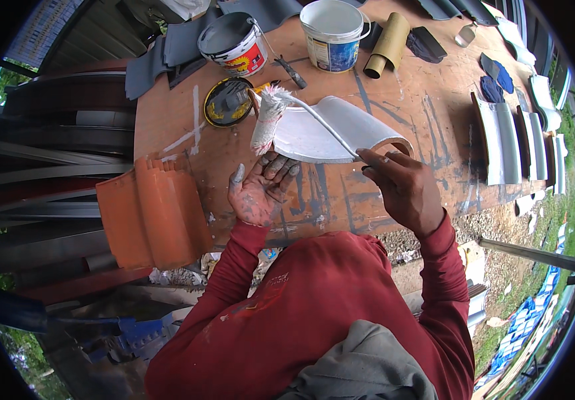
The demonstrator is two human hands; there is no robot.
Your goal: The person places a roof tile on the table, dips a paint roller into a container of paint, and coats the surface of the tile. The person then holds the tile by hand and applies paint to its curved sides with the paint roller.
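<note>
A curved roof tile [327,130] with a wet white top face is at the middle of the near half of the table, its brown edge showing at the right end. My left hand [261,193] is palm up at its near left edge, fingers curled up against and partly under the tile, thumb apart; grey and white paint smears the skin. My right hand [404,190] grips the handle of a paint roller [271,120], whose white-soaked sleeve rests over the tile's left end. The roller's metal rod crosses above the tile.
A wooden table [234,223] carries an orange tile [154,217] on its left, a grey paint bucket [234,47], a white bucket [333,40] and a black-and-yellow lid [229,102]. White-painted tiles [497,143] stand along the right edge. A brown tube [389,43] lies at the back.
</note>
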